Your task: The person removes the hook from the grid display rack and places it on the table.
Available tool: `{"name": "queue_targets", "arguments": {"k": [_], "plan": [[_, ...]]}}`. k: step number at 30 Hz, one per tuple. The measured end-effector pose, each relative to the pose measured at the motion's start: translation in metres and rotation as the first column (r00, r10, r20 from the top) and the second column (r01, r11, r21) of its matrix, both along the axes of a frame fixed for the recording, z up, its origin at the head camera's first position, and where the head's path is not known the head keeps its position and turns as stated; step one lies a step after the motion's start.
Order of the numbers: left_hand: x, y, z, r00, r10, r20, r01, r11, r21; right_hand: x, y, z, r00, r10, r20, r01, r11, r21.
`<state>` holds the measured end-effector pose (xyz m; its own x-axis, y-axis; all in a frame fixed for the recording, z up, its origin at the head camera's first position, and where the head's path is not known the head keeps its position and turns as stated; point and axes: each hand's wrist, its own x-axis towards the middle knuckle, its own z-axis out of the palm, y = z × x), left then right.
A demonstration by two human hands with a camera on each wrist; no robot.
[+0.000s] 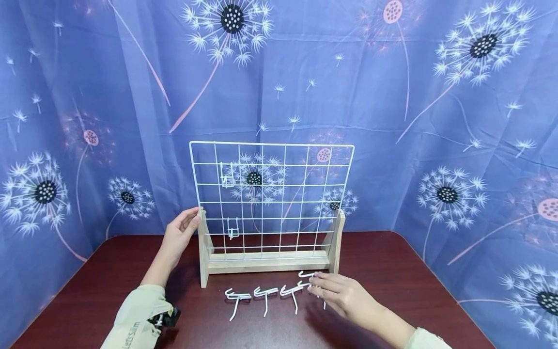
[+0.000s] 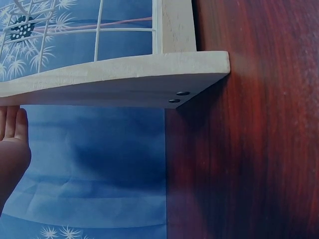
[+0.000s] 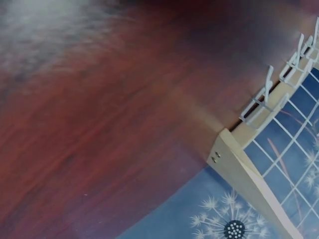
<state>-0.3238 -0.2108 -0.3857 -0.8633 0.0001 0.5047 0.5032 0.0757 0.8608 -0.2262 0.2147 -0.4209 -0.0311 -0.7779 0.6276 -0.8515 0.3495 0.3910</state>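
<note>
Upright white grid (image 1: 262,202) in wooden stand (image 1: 268,262), white hooks (image 1: 266,293) in front

Wire grid (image 1: 262,202) in wooden stand (image 1: 268,265), left hand (image 1: 178,233) touching stand left of grid, two mounted hooks (image 1: 227,182) on grid, right hand (image 1: 345,296) at loose hooks (image 1: 267,292) before grid

The reddish-brown tabletop (image 1: 392,271) carries a wooden stand (image 1: 268,265) near the middle of its back edge and white hooks (image 1: 266,292) in a row toward its front edge.

You face a blue curtain (image 1: 305,116) printed with dandelions (image 1: 232,18) behind a dark red table (image 1: 401,271); its blurred pale patch (image 3: 45,25) may be glare.
</note>
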Motion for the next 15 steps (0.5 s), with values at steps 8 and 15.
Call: {"name": "queue_targets", "arguments": {"k": [8,15], "plan": [[0.000,-0.002,0.001,1.000,-0.010,-0.012,0.010,1.000,-0.015,0.003,0.003,-0.014,0.999,-0.032,0.005,0.031,0.985,0.168],[0.001,-0.002,0.000,1.000,-0.013,-0.006,0.013,1.000,-0.008,0.003,0.003,-0.022,0.998,-0.040,-0.048,0.051,0.963,0.265]]}}
